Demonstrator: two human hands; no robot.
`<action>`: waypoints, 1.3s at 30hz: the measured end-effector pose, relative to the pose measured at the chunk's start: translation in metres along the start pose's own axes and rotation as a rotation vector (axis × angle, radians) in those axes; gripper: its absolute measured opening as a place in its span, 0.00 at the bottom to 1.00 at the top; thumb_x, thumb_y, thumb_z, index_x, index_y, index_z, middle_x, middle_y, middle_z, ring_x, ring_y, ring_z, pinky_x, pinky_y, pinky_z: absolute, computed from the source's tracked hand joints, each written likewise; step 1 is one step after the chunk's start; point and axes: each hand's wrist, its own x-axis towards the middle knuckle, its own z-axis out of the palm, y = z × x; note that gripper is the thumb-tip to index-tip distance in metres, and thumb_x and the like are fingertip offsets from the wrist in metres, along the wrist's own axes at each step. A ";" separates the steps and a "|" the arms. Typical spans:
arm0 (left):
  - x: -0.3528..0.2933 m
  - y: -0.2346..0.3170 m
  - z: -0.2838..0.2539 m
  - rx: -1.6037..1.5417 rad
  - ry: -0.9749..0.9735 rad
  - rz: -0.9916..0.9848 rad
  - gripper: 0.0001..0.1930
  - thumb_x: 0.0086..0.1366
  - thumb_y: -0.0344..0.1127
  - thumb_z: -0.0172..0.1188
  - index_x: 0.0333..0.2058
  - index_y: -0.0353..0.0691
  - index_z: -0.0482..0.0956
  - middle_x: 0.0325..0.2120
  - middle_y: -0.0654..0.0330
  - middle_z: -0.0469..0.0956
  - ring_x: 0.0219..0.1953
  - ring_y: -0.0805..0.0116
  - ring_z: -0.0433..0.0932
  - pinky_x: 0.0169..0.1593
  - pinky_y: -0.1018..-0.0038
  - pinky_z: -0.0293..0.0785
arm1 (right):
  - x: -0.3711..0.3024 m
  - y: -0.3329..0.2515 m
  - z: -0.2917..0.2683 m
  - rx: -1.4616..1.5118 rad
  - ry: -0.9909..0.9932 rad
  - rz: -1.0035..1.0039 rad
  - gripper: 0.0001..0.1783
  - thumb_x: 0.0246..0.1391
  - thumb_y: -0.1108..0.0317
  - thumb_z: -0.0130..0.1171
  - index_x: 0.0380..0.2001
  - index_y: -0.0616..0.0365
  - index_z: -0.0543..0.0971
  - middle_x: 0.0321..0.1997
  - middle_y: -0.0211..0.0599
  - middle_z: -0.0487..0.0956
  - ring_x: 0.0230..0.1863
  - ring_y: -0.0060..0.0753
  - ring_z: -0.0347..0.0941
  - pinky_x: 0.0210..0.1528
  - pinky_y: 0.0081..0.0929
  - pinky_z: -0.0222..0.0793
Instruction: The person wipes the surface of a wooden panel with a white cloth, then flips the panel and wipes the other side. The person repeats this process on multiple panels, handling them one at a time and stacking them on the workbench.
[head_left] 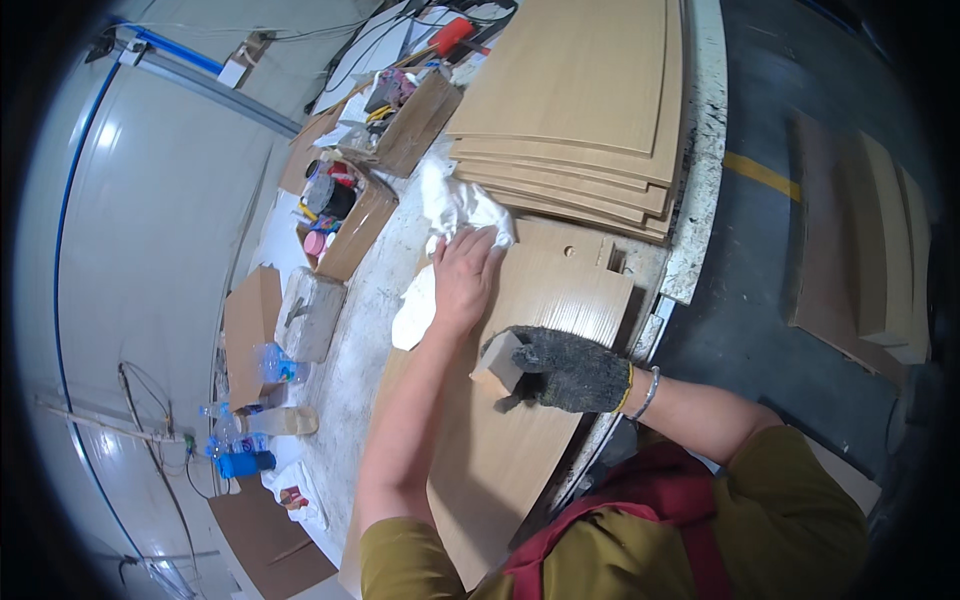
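Note:
My bare left hand [465,272] lies palm down with its fingers stretched out, the tips touching a crumpled white cloth [468,205] at the far end of a wood-grain board [520,420]. Another white piece [415,310], perhaps part of that cloth, shows beside my wrist. My right hand [572,370], in a dark grey knit glove, grips a small grey-and-tan block [498,368] above the board. The block looks like a sanding block. A round hole and slots show near the board's far right corner.
A stack of wood-grain panels [560,90] stands beyond the board. Along the left are open cardboard boxes [365,225] of supplies, a wrapped white block [308,312] and plastic bottles [285,420]. A red-headed mallet [452,36] lies at the back. More panels [880,250] rest on the right.

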 end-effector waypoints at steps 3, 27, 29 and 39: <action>0.007 -0.011 -0.006 0.125 -0.024 -0.042 0.17 0.69 0.41 0.52 0.52 0.44 0.76 0.56 0.61 0.73 0.62 0.50 0.64 0.64 0.53 0.55 | 0.000 -0.001 0.003 -0.024 0.022 0.011 0.23 0.60 0.58 0.58 0.54 0.58 0.70 0.43 0.36 0.78 0.40 0.36 0.79 0.34 0.24 0.73; -0.686 -0.016 -0.254 -0.245 1.055 -1.593 0.29 0.68 0.48 0.53 0.58 0.31 0.69 0.53 0.49 0.74 0.53 0.58 0.73 0.58 0.63 0.68 | -0.084 -0.066 -0.011 -0.576 0.420 -0.531 0.22 0.59 0.62 0.59 0.53 0.61 0.69 0.46 0.39 0.75 0.47 0.36 0.75 0.51 0.34 0.76; -0.707 -0.019 -0.240 -0.264 1.045 -1.497 0.28 0.67 0.47 0.54 0.58 0.31 0.69 0.52 0.48 0.74 0.52 0.58 0.74 0.56 0.63 0.69 | -0.083 -0.076 -0.009 -0.599 0.452 -0.569 0.22 0.59 0.62 0.59 0.53 0.61 0.69 0.44 0.36 0.75 0.47 0.32 0.75 0.50 0.31 0.75; -0.364 -0.057 -0.108 0.115 0.447 -0.737 0.15 0.61 0.38 0.59 0.42 0.34 0.77 0.36 0.47 0.78 0.40 0.44 0.75 0.46 0.62 0.72 | 0.089 -0.114 0.019 -2.149 0.592 -0.480 0.28 0.55 0.57 0.54 0.57 0.59 0.72 0.61 0.48 0.71 0.63 0.47 0.65 0.65 0.35 0.58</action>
